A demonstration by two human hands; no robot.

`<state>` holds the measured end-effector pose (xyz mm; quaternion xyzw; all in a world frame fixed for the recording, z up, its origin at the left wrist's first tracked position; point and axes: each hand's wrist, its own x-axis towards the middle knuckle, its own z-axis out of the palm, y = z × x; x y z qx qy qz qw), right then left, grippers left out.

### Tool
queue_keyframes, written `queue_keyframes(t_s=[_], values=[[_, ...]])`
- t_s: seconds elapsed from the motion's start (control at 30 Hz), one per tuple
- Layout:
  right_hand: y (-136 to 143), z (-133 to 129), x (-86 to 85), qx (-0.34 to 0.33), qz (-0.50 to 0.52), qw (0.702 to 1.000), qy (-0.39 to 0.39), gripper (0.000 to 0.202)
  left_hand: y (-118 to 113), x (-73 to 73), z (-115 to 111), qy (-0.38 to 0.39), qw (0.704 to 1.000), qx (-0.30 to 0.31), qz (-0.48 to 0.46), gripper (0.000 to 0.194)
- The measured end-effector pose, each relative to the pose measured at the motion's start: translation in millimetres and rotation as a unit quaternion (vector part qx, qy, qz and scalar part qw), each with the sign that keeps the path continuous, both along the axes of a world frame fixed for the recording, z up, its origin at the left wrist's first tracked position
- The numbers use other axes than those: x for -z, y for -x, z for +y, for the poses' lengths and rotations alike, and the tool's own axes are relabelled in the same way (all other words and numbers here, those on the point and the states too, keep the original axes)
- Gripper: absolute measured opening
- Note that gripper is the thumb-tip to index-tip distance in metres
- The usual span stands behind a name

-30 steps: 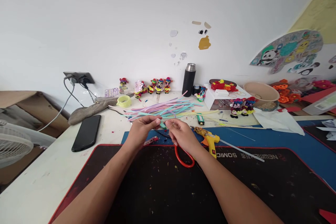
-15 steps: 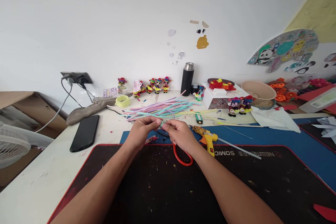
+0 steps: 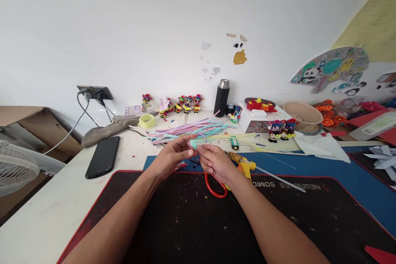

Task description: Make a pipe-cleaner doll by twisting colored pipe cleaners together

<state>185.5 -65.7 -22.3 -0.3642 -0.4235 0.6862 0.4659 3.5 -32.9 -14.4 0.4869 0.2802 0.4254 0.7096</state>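
My left hand [image 3: 173,154] and my right hand [image 3: 215,163] meet above the back edge of the black mat. Between their fingertips is a small mint-green pipe cleaner piece [image 3: 193,144]. The right thumb and index finger pinch it; the left fingers curl round its other side, with thumb and index finger apart. A lilac stem arches just behind it; whether they are joined I cannot tell. Under my right hand shows the red handle loop [image 3: 215,185] of what look like scissors, their blades hidden. Behind the hands lies a pile of pastel pipe cleaners [image 3: 188,129].
A yellow glue gun [image 3: 246,167] with a long glue stick lies right of my right hand. Further back stand a black thermos [image 3: 222,99], several small figures [image 3: 188,104] and a white box [image 3: 256,119]. A phone [image 3: 102,156] lies left, near a green tape roll [image 3: 146,121].
My left thumb and index finger have spread from their pinch, so more of the mint-green piece shows. The view has tilted slightly upward.
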Motion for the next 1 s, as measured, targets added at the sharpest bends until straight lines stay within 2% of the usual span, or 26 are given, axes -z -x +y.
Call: queue_keyframes(t_s=[0.13,0.33,0.53,1.0], values=[[-1.8,-3.4,-3.5,-0.053,0.046,0.997,0.038,0.040,3.2,-1.1,-0.4,-0.019,0.999,0.029,-0.012,0.052],[-4.3,-4.8,-6.2,-0.096,0.087,0.989,0.064,0.038,4.7,-6.1,-0.2,-0.035,0.998,0.042,-0.015,0.037],[-5.1,-5.5,-5.3,-0.106,0.096,0.987,0.071,0.038,4.0,-5.8,0.1,-0.053,0.998,0.039,-0.007,0.028],[-2.3,-5.4,-6.1,-0.107,0.095,0.986,0.083,0.039,2.9,-1.2,-0.3,-0.079,0.997,-0.002,0.015,0.029]])
